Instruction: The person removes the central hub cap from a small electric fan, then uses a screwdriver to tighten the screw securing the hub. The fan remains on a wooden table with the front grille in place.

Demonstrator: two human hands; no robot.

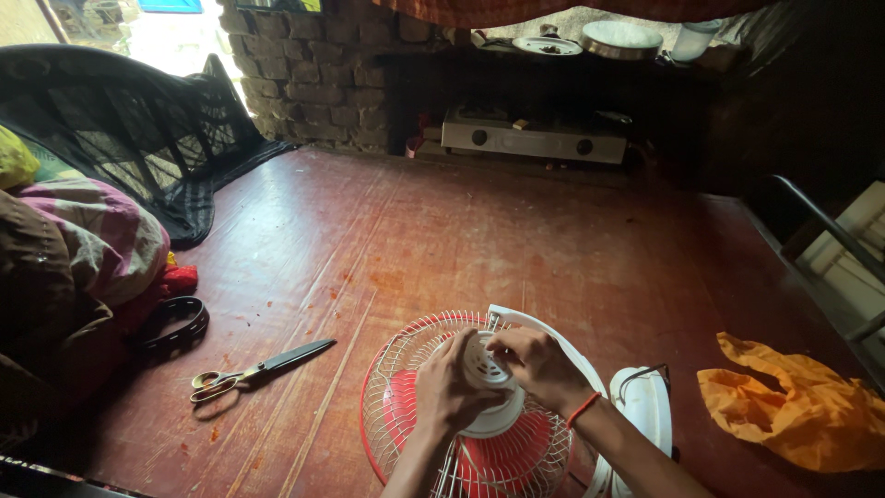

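Note:
A small table fan lies on the red floor, its wire grille [396, 369] facing up, with red blades under the wires and a white base [645, 406] at its right. A white round hub cap [486, 369] sits at the centre of the grille. My left hand [447, 385] wraps the hub's left side. My right hand [537, 364], with an orange thread on its wrist, grips the hub's upper right edge with the fingertips. Both forearms come in from the bottom edge.
Scissors [263, 367] with brass handles lie on the floor to the left of the fan. An orange cloth [793, 406] is at the right. Folded blankets [83, 249] and a black strap [173, 323] lie at the left; a two-burner stove [530, 138] stands by the brick wall.

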